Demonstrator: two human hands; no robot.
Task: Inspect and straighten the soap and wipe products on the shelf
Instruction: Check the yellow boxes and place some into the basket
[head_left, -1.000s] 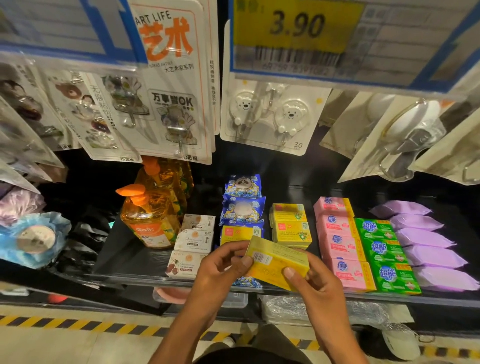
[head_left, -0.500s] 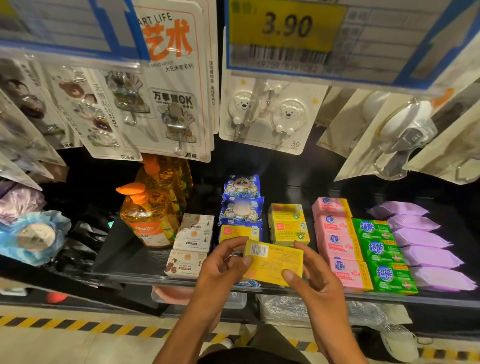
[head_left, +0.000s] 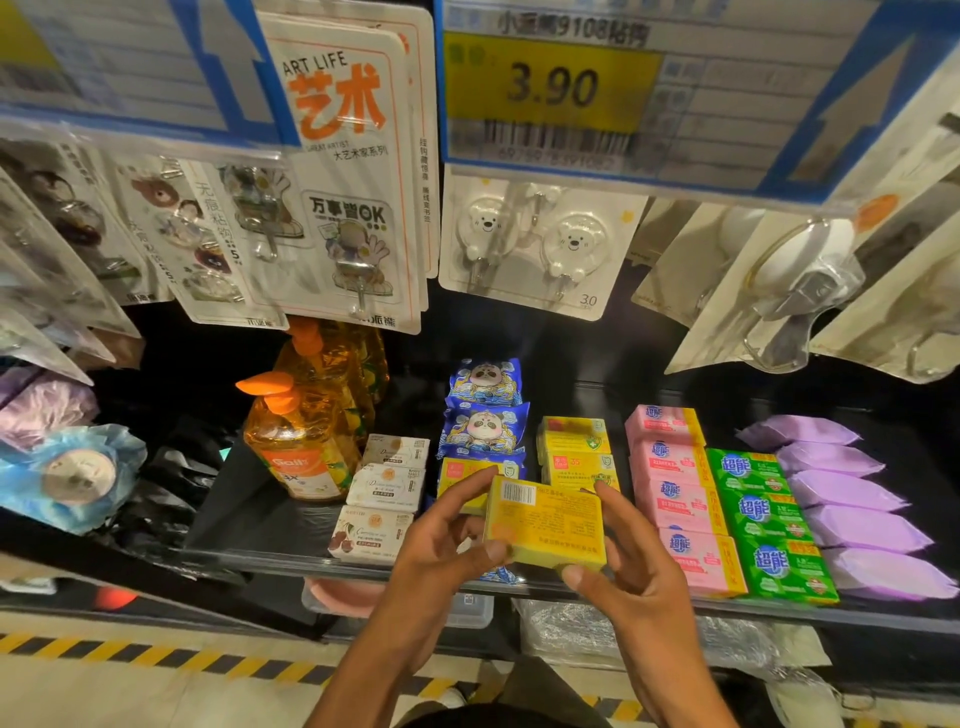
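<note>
From the head view, the yellow soap box (head_left: 545, 525) had turned a little in the last second. Its back, with the bar code, now faced up at the person. That looked like checking, so the box was not yet back in place.

The left hand (head_left: 441, 551) pinched the box's left end. The right hand (head_left: 634, 571) pinched its right end, thumb below. The box was in the air, just over the shelf's front edge (head_left: 249, 558).

The pink soap packs (head_left: 675, 499) sat near on the right and the white soap boxes (head_left: 384, 488) on the left. The hook cards (head_left: 530, 244) hung well above. The box hid the spot under it.
</note>
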